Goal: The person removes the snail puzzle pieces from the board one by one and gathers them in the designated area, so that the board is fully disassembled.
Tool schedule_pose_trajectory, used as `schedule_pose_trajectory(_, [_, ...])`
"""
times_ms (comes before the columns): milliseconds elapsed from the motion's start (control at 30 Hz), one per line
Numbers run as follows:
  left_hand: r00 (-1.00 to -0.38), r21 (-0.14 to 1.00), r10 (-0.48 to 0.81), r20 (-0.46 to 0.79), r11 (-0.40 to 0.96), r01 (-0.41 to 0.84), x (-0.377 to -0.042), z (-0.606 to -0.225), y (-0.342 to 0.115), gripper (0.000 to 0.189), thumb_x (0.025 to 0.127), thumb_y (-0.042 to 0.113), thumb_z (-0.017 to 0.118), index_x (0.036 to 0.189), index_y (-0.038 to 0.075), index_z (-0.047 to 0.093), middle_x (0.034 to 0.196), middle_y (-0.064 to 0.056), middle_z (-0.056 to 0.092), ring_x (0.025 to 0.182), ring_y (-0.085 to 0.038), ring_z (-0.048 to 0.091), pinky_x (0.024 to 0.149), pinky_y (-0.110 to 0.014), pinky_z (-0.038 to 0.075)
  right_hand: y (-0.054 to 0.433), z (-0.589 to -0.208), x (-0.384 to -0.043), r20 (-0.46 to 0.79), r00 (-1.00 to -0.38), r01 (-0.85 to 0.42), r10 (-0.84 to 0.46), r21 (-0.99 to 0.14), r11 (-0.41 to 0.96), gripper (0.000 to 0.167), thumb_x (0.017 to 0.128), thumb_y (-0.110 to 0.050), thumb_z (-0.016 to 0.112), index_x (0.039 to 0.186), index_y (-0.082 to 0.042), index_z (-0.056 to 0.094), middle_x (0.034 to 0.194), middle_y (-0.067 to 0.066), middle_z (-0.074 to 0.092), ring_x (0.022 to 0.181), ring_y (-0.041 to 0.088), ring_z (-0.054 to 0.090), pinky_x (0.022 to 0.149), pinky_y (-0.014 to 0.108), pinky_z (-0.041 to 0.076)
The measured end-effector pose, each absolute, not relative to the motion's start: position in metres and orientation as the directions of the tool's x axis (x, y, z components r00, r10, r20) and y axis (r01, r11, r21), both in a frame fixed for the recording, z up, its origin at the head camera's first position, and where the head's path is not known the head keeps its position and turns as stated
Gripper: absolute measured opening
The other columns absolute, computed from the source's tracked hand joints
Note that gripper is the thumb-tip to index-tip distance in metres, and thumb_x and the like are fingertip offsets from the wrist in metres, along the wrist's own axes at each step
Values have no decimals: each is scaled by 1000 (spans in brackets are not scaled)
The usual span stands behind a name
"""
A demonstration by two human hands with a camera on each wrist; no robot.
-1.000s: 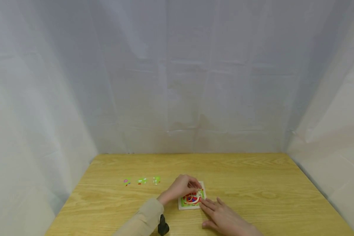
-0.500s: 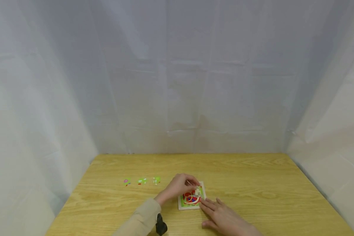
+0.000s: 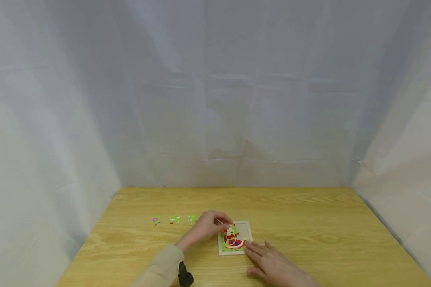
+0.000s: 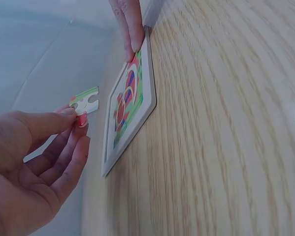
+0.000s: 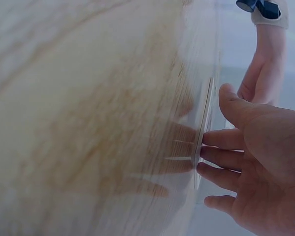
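Note:
Between thumb and fingertips my left hand (image 4: 39,147) pinches a jigsaw piece (image 4: 87,104), printed green, white and red. It is held just above the upper left part of a small puzzle board (image 3: 220,248) with a pale frame. Red, blue and green pieces fill the lower part of that board; its upper right shows bare backing. Fingers of my right hand (image 3: 269,261) lie straight against the board's lower right edge, touching it, as the right wrist view also shows.
Three small puzzle pieces, a pink-and-green one (image 3: 156,220), a green-and-white one (image 3: 174,219) and another green one (image 3: 192,219), lie left of the board on the wooden table (image 3: 309,223). Pale sheeting (image 3: 237,99) encloses the table's back and sides.
My left hand has moved left across the board with the jigsaw piece, uncovering the bare upper right area. My right hand keeps its place at the edge.

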State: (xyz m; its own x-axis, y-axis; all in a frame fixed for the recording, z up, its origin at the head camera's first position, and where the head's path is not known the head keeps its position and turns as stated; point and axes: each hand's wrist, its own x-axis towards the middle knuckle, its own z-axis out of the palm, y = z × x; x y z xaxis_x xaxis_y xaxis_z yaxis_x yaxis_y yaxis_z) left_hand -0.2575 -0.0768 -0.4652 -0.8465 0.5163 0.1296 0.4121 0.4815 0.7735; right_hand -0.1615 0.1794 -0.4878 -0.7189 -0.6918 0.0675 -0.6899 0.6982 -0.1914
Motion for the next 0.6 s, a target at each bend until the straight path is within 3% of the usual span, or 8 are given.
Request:
schedule_pose_trajectory(400, [-891,807,439,112,483,339,-255,-462,-109,10,95,10,70,103,11,77,94,-1,72,78,-14,65,66,-26,56,179,-486,-161,90,-709,-703,-699,-164,692,64,104,-50,49,144,-1,53,151,14,51,136,32,51,107,59,41])
schedule_pose_trajectory(600, [-884,789,444,145,487,374,-252,-461,-128,11,95,11,71,104,8,77,96,-5,74,81,-18,67,68,-22,54,179,-485,-161,67,-714,-696,-697,-182,695,65,103,-50,50,145,-1,53,151,14,51,136,33,51,108,60,40])
